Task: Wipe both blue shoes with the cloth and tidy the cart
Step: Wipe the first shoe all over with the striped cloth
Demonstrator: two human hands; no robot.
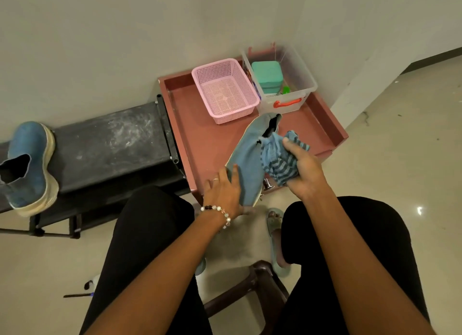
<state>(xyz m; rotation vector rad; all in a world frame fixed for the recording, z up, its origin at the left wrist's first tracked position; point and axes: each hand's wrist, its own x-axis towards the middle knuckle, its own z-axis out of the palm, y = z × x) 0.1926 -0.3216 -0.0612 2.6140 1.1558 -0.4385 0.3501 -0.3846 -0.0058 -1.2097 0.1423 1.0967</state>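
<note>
One blue shoe (251, 157) lies tilted over the front edge of the red cart tray (197, 124), heel toward the far side. My left hand (222, 189) grips its toe end from the left. My right hand (303, 171) clutches a bunched blue striped cloth (277, 159) and presses it against the shoe's right side. The second blue shoe (30, 164), with a cream sole, rests on the black bench (110, 144) at the far left, away from both hands.
On the cart stand a pink mesh basket (225, 89) and a clear plastic bin (297, 79) holding a teal box (267, 76). A wall runs behind the cart. My knees and a brown stool (260, 284) are below, with a sandalled foot (275, 237) on the floor.
</note>
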